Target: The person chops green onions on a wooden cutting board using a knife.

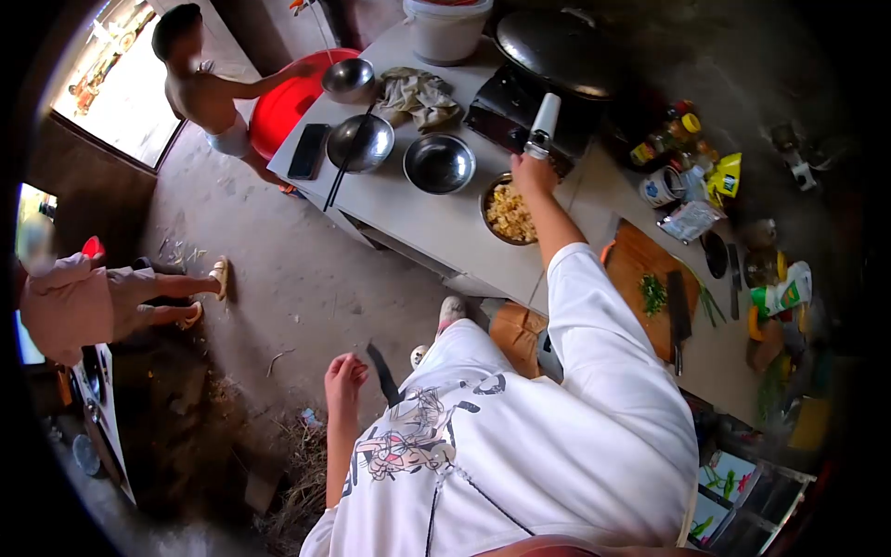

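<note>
My right hand is closed around a utensil with a white handle and a metal neck. The handle points up and away from me; the utensil's working end is hidden. Just below this hand stands a metal bowl filled with yellowish fried rice. My left hand hangs over the floor at my side, fingers curled, and nothing shows in it. A dark strip is close to its right. Left of the rice are a dark metal bowl and another bowl with chopsticks across it.
A big lidded wok stands behind the rice. To the right, a cutting board bears a knife and chopped greens. A phone lies near the left counter edge. Two people stand at the left.
</note>
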`<state>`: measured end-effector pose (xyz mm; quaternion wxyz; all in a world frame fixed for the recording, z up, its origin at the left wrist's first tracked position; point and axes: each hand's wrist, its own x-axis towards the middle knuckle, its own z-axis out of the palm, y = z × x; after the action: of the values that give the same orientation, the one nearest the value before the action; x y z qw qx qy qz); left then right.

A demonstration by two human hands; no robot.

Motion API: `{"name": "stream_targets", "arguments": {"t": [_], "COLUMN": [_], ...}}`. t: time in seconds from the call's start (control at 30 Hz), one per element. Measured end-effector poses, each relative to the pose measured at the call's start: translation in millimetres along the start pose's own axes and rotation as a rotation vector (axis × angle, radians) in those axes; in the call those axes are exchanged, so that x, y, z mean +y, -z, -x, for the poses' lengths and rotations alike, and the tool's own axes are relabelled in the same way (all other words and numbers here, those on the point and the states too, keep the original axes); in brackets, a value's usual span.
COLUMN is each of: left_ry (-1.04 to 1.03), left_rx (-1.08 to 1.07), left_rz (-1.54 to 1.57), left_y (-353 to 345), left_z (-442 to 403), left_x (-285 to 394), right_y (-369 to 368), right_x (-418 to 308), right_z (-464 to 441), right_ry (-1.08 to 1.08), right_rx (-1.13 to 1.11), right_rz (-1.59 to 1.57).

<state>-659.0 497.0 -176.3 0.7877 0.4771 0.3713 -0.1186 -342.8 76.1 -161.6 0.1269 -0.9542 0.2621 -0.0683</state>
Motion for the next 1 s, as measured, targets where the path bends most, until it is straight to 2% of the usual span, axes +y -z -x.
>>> {"name": "stream_targets", "arguments": {"t": [0.13, 0.2, 0.4, 0.43, 0.5, 0.6, 0.63, 0.73, 0.77, 0.83, 0.87, 0.93, 1.0], "left_ry": [-0.091, -0.132, -0.118, -0.099, -0.068, -0.084, -0.105, -0.272, -0.266, -0.521, -0.519, -0.92, -1.007], "left_rx": [-0.045, -0.039, -0.074, -0.102, -0.136, -0.217, -0.261, -0.321, -0.327, -0.257, -0.272, 0.023, -0.014], "left_rz": [-0.104, -0.134, -0.191, -0.218, -0.284, -0.438, -0.472, -0.713, -0.713, -0.871, -0.867, -1.359, -1.456], "left_y": [-53, -70, -118, -127, -143, -162, -164, -167, -167, -168, -168, -165, -159], "left_z": [-13, -17, -47, -53, -65, -84, -94, -129, -145, -177, -192, -227, -264], "left_x": [29, 43, 69, 73, 83, 106, 113, 138, 146, 164, 173, 195, 203], "right_y": [-48, -52, -80, -91, -111, -124, -126, -56, -7, 29, 37, 40, 31], "right_x": [16, 16, 17, 20, 25, 39, 47, 24, -1, -25, -34, -49, -62], "right_z": [-51, -60, -68, -73, -79, -83, -77, -23, 10, 52, 72, 102, 127], "right_ry": [0.154, 0.136, 0.077, -0.004, -0.036, 0.041, 0.099, 0.33, 0.273, 0.245, 0.196, 0.086, 0.043], "right_rx": [0.252, 0.197, 0.243, 0.143, 0.123, 0.089, 0.202, 0.146, 0.0, -0.122, -0.183, -0.234, -0.208], "right_rz": [0.097, 0.164, 0.107, 0.094, 0.089, 0.082, 0.066, -0.187, -0.227, -0.125, -0.184, -0.24, -0.321]}}
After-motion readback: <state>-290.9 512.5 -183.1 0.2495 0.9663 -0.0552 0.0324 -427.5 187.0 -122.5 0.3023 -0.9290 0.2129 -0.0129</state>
